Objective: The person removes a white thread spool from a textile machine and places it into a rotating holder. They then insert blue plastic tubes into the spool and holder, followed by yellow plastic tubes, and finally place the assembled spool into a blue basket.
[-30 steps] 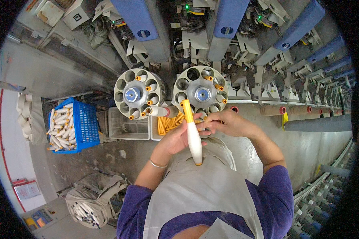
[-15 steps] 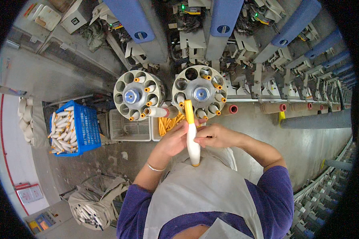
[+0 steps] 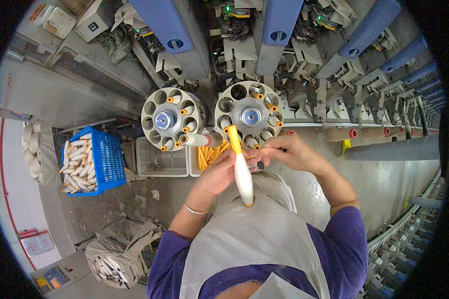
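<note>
A yarn bobbin [image 3: 243, 177], white yarn wound on a yellow tube, stands nearly upright in front of my apron. My left hand [image 3: 218, 173] is closed around it from the left. Just to its right, my right hand [image 3: 298, 153] has its fingers pinched together; whatever they hold is too small to make out. Beyond my hands are two round magazines, the left one [image 3: 147, 123] and the right one [image 3: 226, 94], with bobbins in several of their pockets. The bobbin's yellow tip overlaps the right magazine's lower edge.
A blue basket [image 3: 112, 162] full of white bobbins stands at the left. Below the magazines sit a pale crate [image 3: 162, 172] and a bin with yellow tubes [image 3: 207, 155]. A cloth sack [image 3: 97, 249] with bobbins lies lower left. Machine rows with brown cones [image 3: 336, 134] run right.
My right hand has left the bobbin's side and moved up and to the right. The bobbin's lower end has swung slightly right while my left hand keeps hold of it.
</note>
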`<action>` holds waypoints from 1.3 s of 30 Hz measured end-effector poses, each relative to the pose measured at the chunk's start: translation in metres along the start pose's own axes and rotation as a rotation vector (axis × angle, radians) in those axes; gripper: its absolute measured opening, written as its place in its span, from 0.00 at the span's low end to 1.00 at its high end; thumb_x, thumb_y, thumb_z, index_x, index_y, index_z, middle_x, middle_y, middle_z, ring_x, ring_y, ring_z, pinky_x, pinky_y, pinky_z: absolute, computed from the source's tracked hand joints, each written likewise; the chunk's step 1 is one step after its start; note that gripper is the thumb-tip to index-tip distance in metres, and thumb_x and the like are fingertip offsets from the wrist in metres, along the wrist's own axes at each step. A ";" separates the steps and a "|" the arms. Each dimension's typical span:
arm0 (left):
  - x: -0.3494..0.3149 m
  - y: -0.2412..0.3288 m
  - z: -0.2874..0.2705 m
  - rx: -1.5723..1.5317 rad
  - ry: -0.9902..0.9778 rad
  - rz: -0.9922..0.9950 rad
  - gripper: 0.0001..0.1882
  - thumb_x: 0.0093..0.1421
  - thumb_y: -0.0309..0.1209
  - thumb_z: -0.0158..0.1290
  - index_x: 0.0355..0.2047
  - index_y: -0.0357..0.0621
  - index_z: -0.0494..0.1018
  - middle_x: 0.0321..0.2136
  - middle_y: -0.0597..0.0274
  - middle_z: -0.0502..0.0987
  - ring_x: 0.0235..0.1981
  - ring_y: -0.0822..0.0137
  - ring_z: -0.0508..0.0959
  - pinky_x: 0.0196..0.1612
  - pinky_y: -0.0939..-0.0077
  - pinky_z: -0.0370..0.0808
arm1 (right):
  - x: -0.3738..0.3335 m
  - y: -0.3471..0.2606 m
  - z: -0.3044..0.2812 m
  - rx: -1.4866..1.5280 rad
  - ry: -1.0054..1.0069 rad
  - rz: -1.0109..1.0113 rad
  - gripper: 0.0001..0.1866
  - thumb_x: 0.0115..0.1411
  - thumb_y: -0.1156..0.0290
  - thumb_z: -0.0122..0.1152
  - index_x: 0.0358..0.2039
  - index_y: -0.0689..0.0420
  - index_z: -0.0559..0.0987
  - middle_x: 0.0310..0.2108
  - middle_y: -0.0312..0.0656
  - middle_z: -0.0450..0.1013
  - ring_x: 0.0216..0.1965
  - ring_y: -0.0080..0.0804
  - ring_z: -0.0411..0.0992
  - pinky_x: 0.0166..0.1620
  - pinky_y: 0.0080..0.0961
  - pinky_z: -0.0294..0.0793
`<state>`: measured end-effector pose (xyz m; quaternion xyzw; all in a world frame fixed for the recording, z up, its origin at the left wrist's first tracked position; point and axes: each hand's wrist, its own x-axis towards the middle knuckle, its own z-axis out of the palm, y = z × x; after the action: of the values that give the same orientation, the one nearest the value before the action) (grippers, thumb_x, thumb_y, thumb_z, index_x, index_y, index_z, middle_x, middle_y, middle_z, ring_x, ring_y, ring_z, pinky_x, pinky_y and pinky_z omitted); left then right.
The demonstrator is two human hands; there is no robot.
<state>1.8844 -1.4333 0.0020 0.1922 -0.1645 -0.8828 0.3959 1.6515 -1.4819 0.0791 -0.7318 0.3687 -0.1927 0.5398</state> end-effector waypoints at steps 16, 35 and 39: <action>0.005 -0.004 -0.011 -0.178 0.098 0.169 0.19 0.68 0.49 0.42 0.44 0.46 0.67 0.37 0.62 0.68 0.29 0.71 0.65 0.35 0.73 0.68 | -0.021 0.070 0.029 -0.624 -0.060 0.304 0.12 0.61 0.62 0.55 0.36 0.56 0.80 0.32 0.50 0.77 0.33 0.52 0.76 0.35 0.46 0.74; 0.037 -0.032 0.013 0.128 0.230 0.317 0.21 0.66 0.49 0.44 0.38 0.41 0.67 0.44 0.55 0.70 0.52 0.56 0.73 0.60 0.53 0.66 | -0.011 0.051 0.048 -0.194 -0.172 0.059 0.17 0.60 0.55 0.58 0.31 0.59 0.76 0.30 0.50 0.75 0.33 0.50 0.75 0.34 0.41 0.73; 0.026 -0.048 0.018 0.066 0.313 0.279 0.20 0.68 0.47 0.41 0.38 0.40 0.67 0.45 0.55 0.70 0.52 0.56 0.72 0.59 0.53 0.68 | -0.020 0.061 0.049 0.019 -0.151 -0.095 0.13 0.61 0.61 0.57 0.30 0.59 0.77 0.26 0.48 0.74 0.27 0.44 0.74 0.32 0.36 0.73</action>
<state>1.8298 -1.4201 -0.0090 0.3152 -0.1550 -0.7729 0.5285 1.6518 -1.4444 0.0080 -0.7558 0.2900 -0.1656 0.5633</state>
